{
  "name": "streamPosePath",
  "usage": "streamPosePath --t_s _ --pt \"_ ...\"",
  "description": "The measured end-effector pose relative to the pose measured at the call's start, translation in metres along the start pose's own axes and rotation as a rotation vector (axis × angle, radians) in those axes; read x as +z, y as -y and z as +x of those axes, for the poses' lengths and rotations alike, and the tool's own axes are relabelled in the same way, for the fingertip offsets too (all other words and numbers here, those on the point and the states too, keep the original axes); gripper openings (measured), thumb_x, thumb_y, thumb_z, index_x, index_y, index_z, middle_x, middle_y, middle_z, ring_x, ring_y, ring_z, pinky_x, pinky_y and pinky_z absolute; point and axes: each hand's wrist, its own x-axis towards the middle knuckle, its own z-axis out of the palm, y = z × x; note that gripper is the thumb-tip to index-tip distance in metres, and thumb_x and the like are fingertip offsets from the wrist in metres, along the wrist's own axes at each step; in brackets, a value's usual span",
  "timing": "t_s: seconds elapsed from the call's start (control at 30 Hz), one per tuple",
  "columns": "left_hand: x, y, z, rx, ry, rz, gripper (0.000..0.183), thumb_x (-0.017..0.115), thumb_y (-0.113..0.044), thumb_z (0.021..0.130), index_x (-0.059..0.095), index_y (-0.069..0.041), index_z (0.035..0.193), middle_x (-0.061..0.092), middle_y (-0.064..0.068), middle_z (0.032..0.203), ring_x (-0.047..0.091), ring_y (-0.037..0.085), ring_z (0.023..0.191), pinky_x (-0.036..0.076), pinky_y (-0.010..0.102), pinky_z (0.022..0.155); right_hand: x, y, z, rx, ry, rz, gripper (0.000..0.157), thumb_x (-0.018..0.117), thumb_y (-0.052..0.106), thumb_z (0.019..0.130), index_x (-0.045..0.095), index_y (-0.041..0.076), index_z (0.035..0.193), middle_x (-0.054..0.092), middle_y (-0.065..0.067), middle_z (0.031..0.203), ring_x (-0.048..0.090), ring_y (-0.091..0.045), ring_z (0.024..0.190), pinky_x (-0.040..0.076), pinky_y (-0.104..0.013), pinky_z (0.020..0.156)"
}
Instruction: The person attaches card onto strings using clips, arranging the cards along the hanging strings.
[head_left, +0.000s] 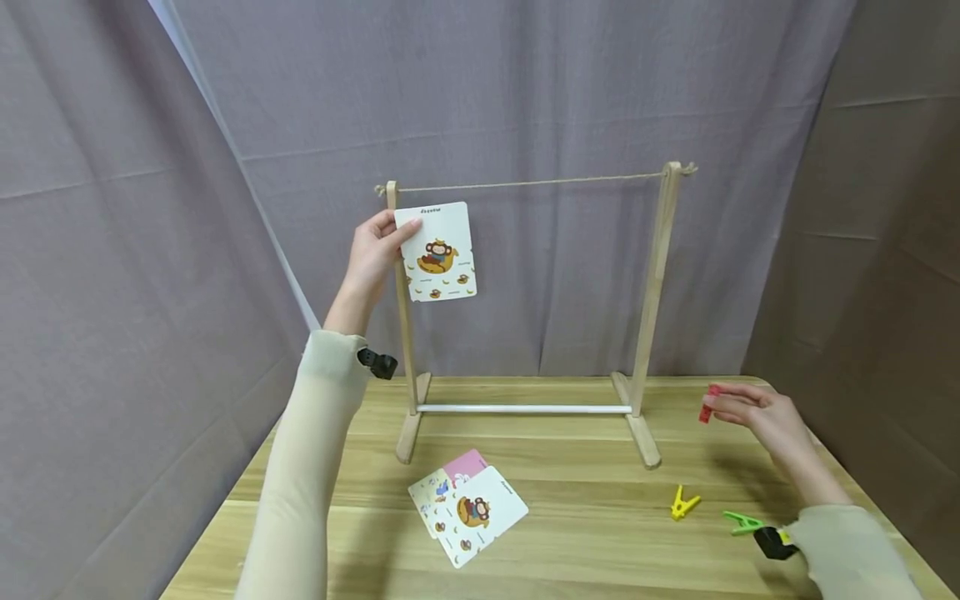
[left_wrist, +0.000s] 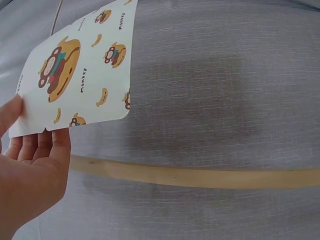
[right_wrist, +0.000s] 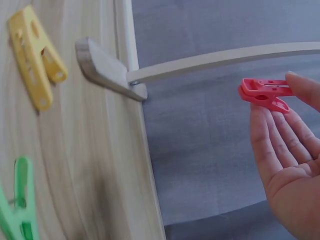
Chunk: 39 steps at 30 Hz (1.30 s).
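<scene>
My left hand [head_left: 372,252] pinches a white monkey card [head_left: 437,252] by its left edge, up at the left post of a wooden rack, just under the string [head_left: 525,182]. The thumb lies on the printed face and the fingers go behind it. In the left wrist view the card [left_wrist: 75,70] shows a monkey on a banana. My right hand [head_left: 768,419] holds a red clothespin [right_wrist: 265,94] between thumb and fingers, raised over the right side of the table. Below that hand lie a yellow clothespin [head_left: 682,503] and a green clothespin [head_left: 742,523].
A second monkey card [head_left: 480,515] lies on the wooden table [head_left: 585,542], overlapping a pink card [head_left: 467,463] and a yellowish card [head_left: 427,497]. The rack's right post [head_left: 651,292] and white bottom bar [head_left: 525,409] stand toward the back. Grey curtains [head_left: 555,92] hang behind.
</scene>
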Motion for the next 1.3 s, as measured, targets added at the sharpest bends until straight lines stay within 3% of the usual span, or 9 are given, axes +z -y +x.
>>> streamPosePath --t_s 0.2,0.33,0.5,0.87,1.3 --pt "0.0 0.002 -0.002 -0.006 0.006 -0.005 0.011 0.072 -0.008 0.093 0.067 -0.003 0.102 0.073 0.005 0.089 0.068 0.014 0.075 0.055 0.024 0.069 0.006 0.008 0.005 0.01 -0.027 0.135 0.034 0.07 0.031 0.096 0.064 0.013 0.124 0.07 0.023 0.1 0.07 0.0 0.089 0.053 -0.013 0.077" --pt "0.001 0.003 -0.001 -0.007 0.02 -0.004 0.01 0.072 -0.007 0.093 0.067 -0.003 0.101 0.073 0.004 0.088 0.068 0.014 0.075 0.055 0.024 0.068 0.007 0.017 0.011 0.019 -0.04 0.235 0.024 0.072 0.027 0.095 0.068 0.021 0.117 0.072 0.02 0.099 0.07 -0.002 0.087 0.052 -0.013 0.076" --pt "0.003 0.002 0.0 -0.005 0.044 0.028 0.012 0.072 -0.008 0.094 0.066 -0.002 0.103 0.073 0.005 0.088 0.068 0.014 0.075 0.054 0.024 0.068 0.008 0.032 0.019 -0.001 -0.046 0.28 0.021 0.073 0.024 0.095 0.068 0.022 0.115 0.074 0.017 0.097 0.071 -0.003 0.085 0.051 -0.012 0.076" --pt "0.006 -0.001 0.001 0.015 0.075 0.065 0.012 0.07 -0.01 0.095 0.066 -0.002 0.103 0.074 0.003 0.088 0.069 0.014 0.076 0.054 0.024 0.069 0.008 0.082 0.041 -0.054 -0.113 0.203 0.021 0.074 0.031 0.093 0.071 0.026 0.113 0.072 0.022 0.093 0.068 -0.001 0.083 0.051 -0.013 0.073" --pt "0.003 -0.001 0.002 0.007 0.072 0.066 0.014 0.071 -0.009 0.095 0.067 -0.001 0.105 0.074 0.004 0.088 0.069 0.014 0.073 0.055 0.024 0.068 -0.001 0.146 0.06 -0.201 -0.154 0.359 0.015 0.077 0.013 0.09 0.078 0.019 0.103 0.075 0.015 0.085 0.068 -0.003 0.076 0.053 -0.016 0.067"
